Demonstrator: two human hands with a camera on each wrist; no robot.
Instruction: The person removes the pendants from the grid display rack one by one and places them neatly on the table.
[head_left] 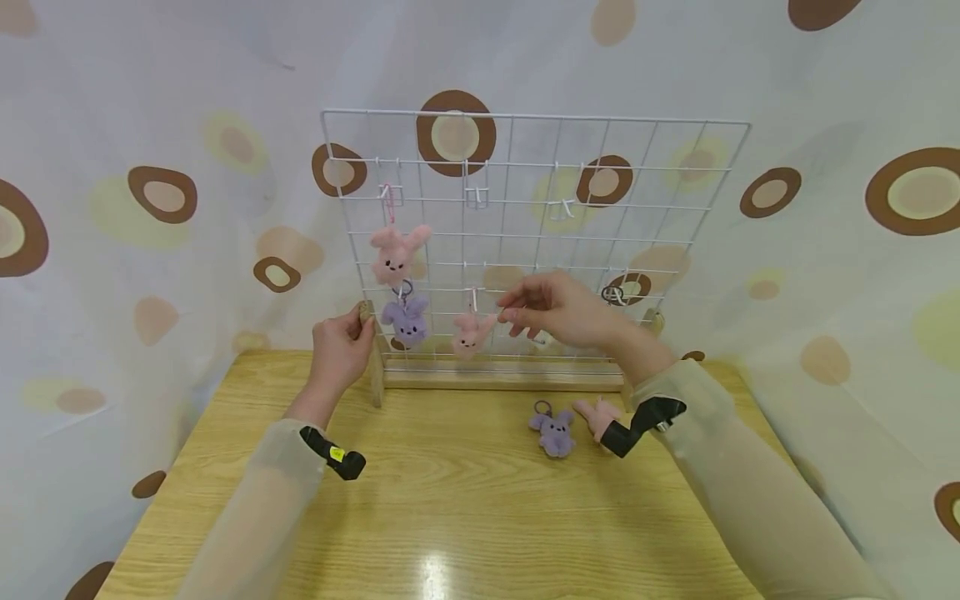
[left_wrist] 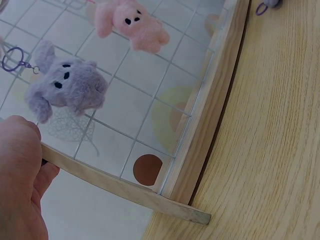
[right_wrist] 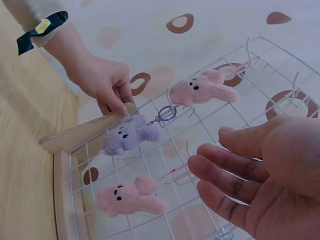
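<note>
My left hand [head_left: 339,343] grips the wooden side post [left_wrist: 120,186] of a white wire grid rack [head_left: 536,117], thumb on one side and fingers on the other. My right hand [head_left: 561,310], fingers loosely bent, hovers before the grid with nothing held. Just left of its fingertips a pink bunny plush keychain [head_left: 468,336] hangs by a pink cord; the right wrist view shows a gap between them. A purple plush keychain [left_wrist: 67,87] hangs by its ring near my left hand. Above it hangs another pink bunny plush [head_left: 395,260].
On the wooden table [head_left: 420,483] lie a purple plush keychain [head_left: 556,433] and a pink plush [head_left: 597,417], partly behind the right wrist's black strap. Bare hooks [head_left: 477,197] stick out along the upper grid. A dark ring [head_left: 612,294] hangs at right. Patterned cloth stands behind.
</note>
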